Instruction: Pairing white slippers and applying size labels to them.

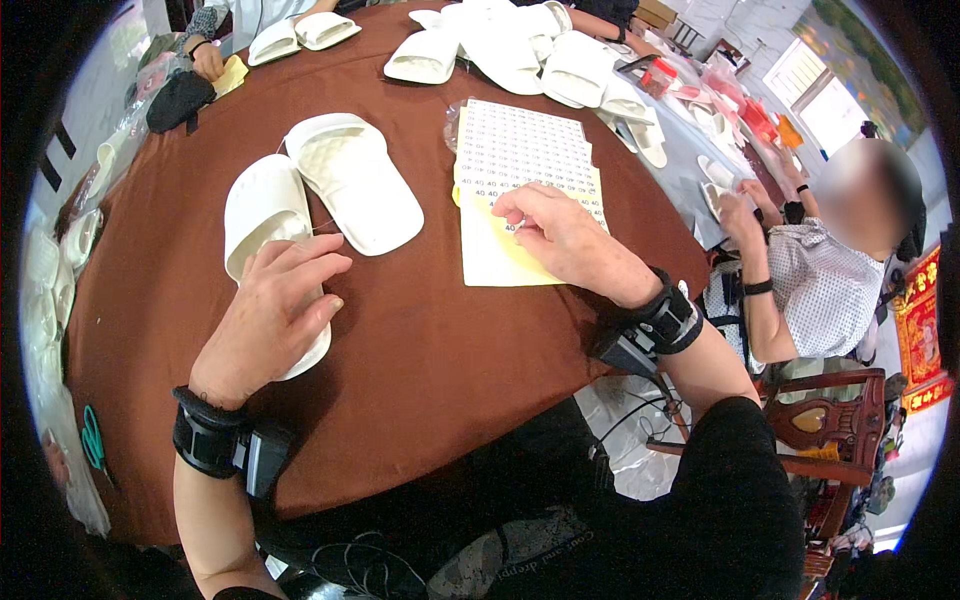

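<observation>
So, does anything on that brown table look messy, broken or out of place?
Nothing looks broken or spilled. The two white slippers lie splayed rather than parallel, the left hand resting on the nearer one. The right hand picks at the sticker sheet, whose near half is bare yellow backing.

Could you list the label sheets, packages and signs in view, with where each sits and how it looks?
Sticker sheet: on the brown table under the right hand; rectangular, yellow backing, rows of small white labels.
Yellow slip: far left of the table, by another person's hand; small.
Red hanging sign: right edge; red with gold.
</observation>
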`<state>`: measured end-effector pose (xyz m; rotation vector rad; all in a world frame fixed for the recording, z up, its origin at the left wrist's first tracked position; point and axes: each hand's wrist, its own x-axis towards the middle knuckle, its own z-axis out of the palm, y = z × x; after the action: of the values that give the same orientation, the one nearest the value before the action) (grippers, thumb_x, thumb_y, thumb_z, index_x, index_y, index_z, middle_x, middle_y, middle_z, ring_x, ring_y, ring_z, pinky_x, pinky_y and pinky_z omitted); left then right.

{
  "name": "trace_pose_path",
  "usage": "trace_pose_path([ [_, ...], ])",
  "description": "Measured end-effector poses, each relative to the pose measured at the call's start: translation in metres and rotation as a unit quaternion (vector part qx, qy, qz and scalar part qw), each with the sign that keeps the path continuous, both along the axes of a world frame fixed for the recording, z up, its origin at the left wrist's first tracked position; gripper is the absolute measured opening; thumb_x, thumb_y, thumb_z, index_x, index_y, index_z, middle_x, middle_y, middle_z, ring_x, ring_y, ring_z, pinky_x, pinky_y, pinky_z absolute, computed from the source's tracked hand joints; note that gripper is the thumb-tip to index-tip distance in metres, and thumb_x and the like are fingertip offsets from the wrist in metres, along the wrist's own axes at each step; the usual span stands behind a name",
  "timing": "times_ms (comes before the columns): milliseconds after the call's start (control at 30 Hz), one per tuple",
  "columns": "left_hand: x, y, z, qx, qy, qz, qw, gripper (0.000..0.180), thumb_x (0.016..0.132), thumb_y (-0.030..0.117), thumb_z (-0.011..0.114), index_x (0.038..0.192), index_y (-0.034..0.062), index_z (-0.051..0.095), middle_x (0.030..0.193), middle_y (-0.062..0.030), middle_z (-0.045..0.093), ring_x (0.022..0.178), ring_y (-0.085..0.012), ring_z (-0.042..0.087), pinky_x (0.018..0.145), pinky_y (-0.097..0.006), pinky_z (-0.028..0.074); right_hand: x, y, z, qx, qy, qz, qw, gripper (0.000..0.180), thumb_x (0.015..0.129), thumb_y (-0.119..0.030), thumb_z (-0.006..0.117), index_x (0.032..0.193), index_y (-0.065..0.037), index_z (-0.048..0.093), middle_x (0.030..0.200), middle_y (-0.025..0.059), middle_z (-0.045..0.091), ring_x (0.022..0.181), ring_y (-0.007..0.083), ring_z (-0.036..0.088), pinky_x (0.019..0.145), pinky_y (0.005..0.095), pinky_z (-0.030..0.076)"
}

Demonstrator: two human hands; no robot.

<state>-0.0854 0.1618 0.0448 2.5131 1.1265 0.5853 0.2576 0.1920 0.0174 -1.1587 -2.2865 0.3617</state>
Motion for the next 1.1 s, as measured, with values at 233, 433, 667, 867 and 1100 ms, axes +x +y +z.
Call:
trace_pose_path([
  [233,0.001,0.000,0.001,0.003,0.002,0.001,1.000,0.037,0.081,0.003,0.063,0.117,0.0038,0.060,0.137,-0.0106,0.053,0.119,-0.0364,0.048,0.105,-0.044,0.037,-0.003,-0.004,0.009,-0.025,0.000,-0.005,1.000,0.028,0.081,0.002,0.054,0.108,-0.004,0.056,0.094,0.0145,0.059,0.092,0.0321,0.058,0.083,0.0403,0.047],
  [433,0.003,-0.002,0.001,0.027,0.024,0.013,0.999,0.036,0.081,0.003,0.065,0.116,0.0051,0.061,0.136,-0.0079,0.053,0.118,-0.0368,0.048,0.102,-0.047,0.041,-0.001,-0.001,0.002,0.000,0.007,-0.001,1.000,0.030,0.083,0.003,0.053,0.113,-0.003,0.057,0.096,0.0120,0.057,0.088,0.0249,0.057,0.078,0.0348,0.048],
  [667,0.007,-0.003,-0.006,0.037,0.033,0.005,0.999,0.038,0.080,0.005,0.066,0.118,0.0064,0.062,0.138,-0.0063,0.052,0.120,-0.0330,0.048,0.104,-0.046,0.038,-0.002,-0.005,0.003,0.006,-0.001,0.007,1.000,0.029,0.081,0.003,0.052,0.109,-0.003,0.055,0.094,0.0139,0.057,0.094,0.0324,0.056,0.086,0.0413,0.045],
  [867,0.006,-0.003,-0.006,0.031,0.062,0.003,0.998,0.041,0.080,0.004,0.063,0.121,0.0068,0.060,0.141,-0.0065,0.050,0.124,-0.0348,0.044,0.107,-0.047,0.034,-0.003,-0.005,0.005,0.006,-0.012,0.011,1.000,0.028,0.081,0.002,0.053,0.108,-0.003,0.055,0.093,0.0131,0.057,0.094,0.0320,0.056,0.086,0.0411,0.045],
  [1100,0.007,-0.003,-0.009,0.036,0.066,0.002,0.997,0.040,0.080,0.005,0.062,0.119,0.0072,0.061,0.141,-0.0061,0.051,0.124,-0.0337,0.045,0.107,-0.047,0.033,-0.004,-0.006,-0.001,0.031,0.007,0.006,0.999,0.029,0.080,0.003,0.051,0.109,-0.003,0.054,0.097,0.0145,0.057,0.097,0.0325,0.055,0.088,0.0416,0.044],
])
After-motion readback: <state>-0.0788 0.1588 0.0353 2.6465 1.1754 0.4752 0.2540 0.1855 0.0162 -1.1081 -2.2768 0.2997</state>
